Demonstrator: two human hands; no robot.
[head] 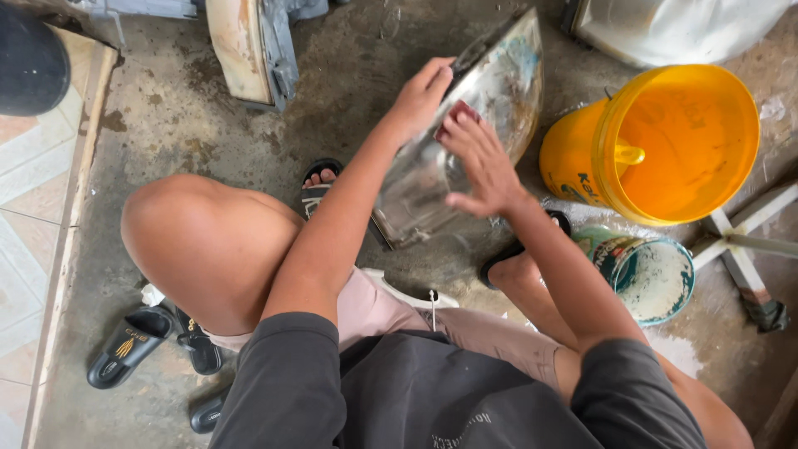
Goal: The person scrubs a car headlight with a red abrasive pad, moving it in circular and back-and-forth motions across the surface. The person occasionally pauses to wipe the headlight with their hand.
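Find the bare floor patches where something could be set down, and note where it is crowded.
Bare concrete floor lies between the tiled edge and the person's knee. It is crowded around the clear plastic headlight lens, held by both hands, with the orange plastic bucket and the white paint can close by.

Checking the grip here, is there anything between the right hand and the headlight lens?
Yes. A small reddish pad lies under the right hand, between its fingers and the headlight lens. The left hand grips the lens's upper edge directly.
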